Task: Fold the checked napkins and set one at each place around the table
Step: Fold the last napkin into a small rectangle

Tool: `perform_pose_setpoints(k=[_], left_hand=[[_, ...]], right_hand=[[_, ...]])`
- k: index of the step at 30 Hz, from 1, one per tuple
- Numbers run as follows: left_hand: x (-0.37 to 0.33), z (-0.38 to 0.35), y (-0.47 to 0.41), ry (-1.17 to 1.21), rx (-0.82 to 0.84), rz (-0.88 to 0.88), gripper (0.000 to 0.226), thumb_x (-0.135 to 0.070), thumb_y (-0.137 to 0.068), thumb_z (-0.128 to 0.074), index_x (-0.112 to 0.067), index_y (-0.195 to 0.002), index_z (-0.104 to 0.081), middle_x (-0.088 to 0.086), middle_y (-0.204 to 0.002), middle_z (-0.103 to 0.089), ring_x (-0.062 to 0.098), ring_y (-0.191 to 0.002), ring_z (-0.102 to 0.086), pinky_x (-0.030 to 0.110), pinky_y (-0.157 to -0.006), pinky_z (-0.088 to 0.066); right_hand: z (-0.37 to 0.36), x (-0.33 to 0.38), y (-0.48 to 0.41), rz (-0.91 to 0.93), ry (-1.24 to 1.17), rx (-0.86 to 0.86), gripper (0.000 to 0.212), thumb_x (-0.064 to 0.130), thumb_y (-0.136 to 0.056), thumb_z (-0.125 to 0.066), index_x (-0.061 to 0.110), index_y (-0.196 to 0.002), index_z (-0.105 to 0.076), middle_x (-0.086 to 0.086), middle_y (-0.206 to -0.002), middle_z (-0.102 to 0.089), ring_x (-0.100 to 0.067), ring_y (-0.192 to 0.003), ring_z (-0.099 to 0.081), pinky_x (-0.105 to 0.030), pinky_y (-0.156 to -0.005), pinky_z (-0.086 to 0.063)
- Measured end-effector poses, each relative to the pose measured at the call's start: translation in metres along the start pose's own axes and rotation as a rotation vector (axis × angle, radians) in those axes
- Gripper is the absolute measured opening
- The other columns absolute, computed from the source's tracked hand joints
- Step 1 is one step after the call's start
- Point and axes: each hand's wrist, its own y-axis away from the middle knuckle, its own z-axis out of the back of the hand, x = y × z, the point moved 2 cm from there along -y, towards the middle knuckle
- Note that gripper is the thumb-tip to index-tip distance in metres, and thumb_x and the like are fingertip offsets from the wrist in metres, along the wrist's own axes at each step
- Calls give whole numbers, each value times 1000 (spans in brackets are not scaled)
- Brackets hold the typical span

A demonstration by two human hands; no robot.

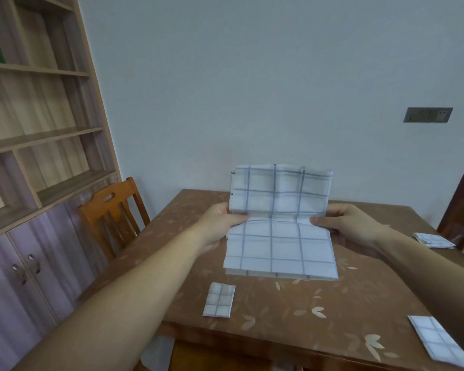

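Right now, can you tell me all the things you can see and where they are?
Large white checked napkin with grey-blue lines: one, half folded, held above the table's middle.
Small folded white checked napkins: three, on the table; near left, near right, far right.
Brown leaf-patterned table: one, centre.
Orange wooden chair: one, at the table's left side.
Light wooden bookshelf with purple-grey cabinet doors: one, left wall.
Grey wall socket plate: one, right wall.
Left hand: pinching the large napkin's left edge.
Right hand: pinching its right edge.
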Motion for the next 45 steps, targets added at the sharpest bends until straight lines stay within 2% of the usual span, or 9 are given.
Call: perform_pose_setpoints(k=[6, 9, 12, 15, 22, 30, 36, 40, 45], left_hand=[[-6, -1, 3, -49, -38, -22, 25, 2, -91, -56, -17, -98, -71, 0, -90, -74, 13, -72, -69, 23, -60, -56], [-8, -1, 0, 1, -99, -13, 23, -6, -92, -58, -16, -109, -70, 6, -99, -74, 18, -83, -70, 34, -78, -57], [-8, -6, 2, 125, -71, 109, 32, -37, -95, -57, -13, -111, -70, 10, -106, -74, 26, -96, -71, 43, -87, -56], [-6, -7, 3, 178, 37, 280, 67, -66, -94, -31, -13, -113, -68, 11, -105, -74, 28, -91, -72, 36, -68, -58], [-5, -7, 5, 15, 71, 138, 18, -8, -95, -56, -15, -110, -64, 7, -98, -71, 20, -76, -71, 30, -55, -59], [-15, -14, 4, -111, 277, 79, 22, -16, -85, -65, -23, -105, -69, 5, -102, -69, 22, -88, -66, 34, -73, -54], [-24, -15, 7, 498, 199, 58, 53, -56, -74, -57, -12, -103, -63, 3, -76, -68, 15, -65, -66, 26, -60, -54], [-11, -29, 10, 97, 200, 50, 26, -34, -88, -62, -16, -106, -66, 8, -104, -72, 23, -89, -70, 47, -86, -56], [-6, -29, 8, -137, 122, 5, 15, -13, -91, -65, -22, -102, -65, -3, -99, -72, 17, -84, -69, 33, -71, -58]], right_hand=[[3, 5, 2, 9, -16, 18, 35, -6, -92, -49, 10, -79, -77, -16, -86, -67, -26, -71, -61, -26, -54, -55], [3, 9, 4, 3, -86, 24, 36, -7, -93, -47, 9, -74, -74, -8, -76, -73, -18, -60, -68, -24, -50, -55], [3, 13, 3, 16, -151, 14, 29, -7, -92, -47, 6, -82, -72, -6, -82, -75, -16, -64, -70, -24, -53, -56], [5, 16, 3, 28, -199, -51, 26, -7, -93, -45, 4, -90, -69, -5, -86, -75, -15, -66, -70, -25, -56, -58], [9, 12, 9, -44, -62, -30, 23, 11, -82, -49, 7, -83, -71, -6, -91, -70, -20, -75, -69, -37, -73, -54], [-17, 20, 16, -139, 350, 205, 42, 41, -80, -68, 10, -107, -69, -7, -107, -73, -24, -97, -70, -34, -79, -54], [-36, 28, 18, -2, 38, 37, 20, 20, -90, -62, 2, -98, -70, -15, -95, -75, -26, -81, -74, -32, -61, -58], [-43, 21, 13, 96, 88, -167, 15, 22, -90, -66, 8, -87, -72, -8, -87, -76, -18, -71, -74, -28, -55, -55], [-47, 18, 16, -21, 17, -37, 29, 30, -88, -67, 4, -101, -71, -9, -97, -76, -28, -90, -73, -41, -80, -58]])
